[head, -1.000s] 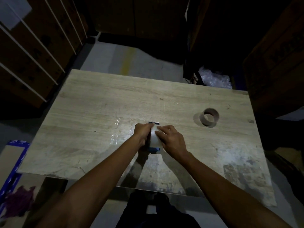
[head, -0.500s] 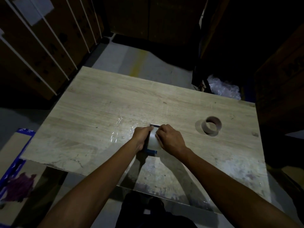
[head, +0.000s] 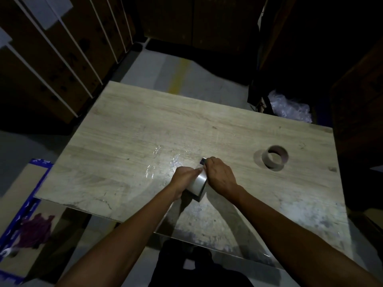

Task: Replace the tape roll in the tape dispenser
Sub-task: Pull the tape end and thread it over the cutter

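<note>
A roll of clear tape sits in a dark tape dispenser near the middle of the wooden table. My left hand grips the roll's left side. My right hand is closed over the right side and the dispenser's front end, where a dark toothed edge shows. Most of the dispenser body is hidden under my hands. An empty brown cardboard core stands apart on the table to the right.
Shiny scraps of clear tape stick to the table left of my hands. Bubble wrap lies past the far right corner. A cardboard box with a blue edge is on the floor at the left. Dark crates surround the table.
The roll and dispenser have tilted, their near end swinging right. Both hands kept their hold. The camera view shifted slightly.
</note>
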`<state>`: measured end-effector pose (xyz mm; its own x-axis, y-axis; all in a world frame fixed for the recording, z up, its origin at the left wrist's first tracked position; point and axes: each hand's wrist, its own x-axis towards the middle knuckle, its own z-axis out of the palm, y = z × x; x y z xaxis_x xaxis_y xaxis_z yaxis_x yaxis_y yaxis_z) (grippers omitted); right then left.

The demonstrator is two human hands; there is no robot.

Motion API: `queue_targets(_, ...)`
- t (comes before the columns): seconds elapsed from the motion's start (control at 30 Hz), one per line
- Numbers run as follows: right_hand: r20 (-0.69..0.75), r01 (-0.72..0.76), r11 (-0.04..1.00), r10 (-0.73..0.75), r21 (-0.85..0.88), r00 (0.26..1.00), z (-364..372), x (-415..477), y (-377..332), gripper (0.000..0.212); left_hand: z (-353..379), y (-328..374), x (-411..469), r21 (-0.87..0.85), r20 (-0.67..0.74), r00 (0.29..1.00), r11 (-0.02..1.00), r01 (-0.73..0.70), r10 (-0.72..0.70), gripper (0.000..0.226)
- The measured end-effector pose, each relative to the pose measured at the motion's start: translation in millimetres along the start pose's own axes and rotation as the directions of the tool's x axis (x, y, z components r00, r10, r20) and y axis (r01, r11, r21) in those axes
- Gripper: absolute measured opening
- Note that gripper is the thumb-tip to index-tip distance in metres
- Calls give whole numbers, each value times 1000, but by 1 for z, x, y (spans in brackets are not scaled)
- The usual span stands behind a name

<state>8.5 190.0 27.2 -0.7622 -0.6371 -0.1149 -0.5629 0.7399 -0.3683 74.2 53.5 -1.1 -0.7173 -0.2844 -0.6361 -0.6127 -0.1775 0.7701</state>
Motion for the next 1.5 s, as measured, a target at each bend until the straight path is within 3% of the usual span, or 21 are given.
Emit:
queue_targets(0.17, 24, -47, 999, 46, 17, 999, 4, 9, -2, 25, -7, -1, 4, -60, 40, 999, 998, -15, 17, 19)
queue_targets(0.4, 29, -246, 966, 244, 80, 969, 14, 17, 4, 16, -13, -5, 3, -78, 132, 991, 997, -21, 31, 45)
queue_targets(0.5, 59, -302, 927, 296, 221, 953, 11, 22, 10, 20, -15, -5, 8, -14, 173, 984, 1000, -26, 28, 34)
queue_targets(0.67, 77, -191, 907, 174, 376, 982, 2, 16, 14, 39, -11, 1, 14, 26, 186, 982, 1000, 8, -12, 25)
queue_targets(0.9, 67, -127, 890, 109, 437, 992, 3, 6, 22, 15, -8, 8, 17, -31, 169, 981, 994, 104, -97, 29)
queue_targets(1.17, 79, -246, 924, 233, 293, 969, 11, 12, 10, 18, -10, 9, 13, -19, 224, 970, 995, 97, -90, 18)
queue_targets(1.37, 70, -436, 833, 440, 342, 895, 15, 19, 15, 20, -16, 5, 8, 54, 308, 949, 997, 46, -60, 27)
queue_targets(1.5, 71, -438, 814, 446, 382, 892, 14, 24, 7, 20, -14, 3, 10, 235, 178, 981, 965, -120, 79, 26)
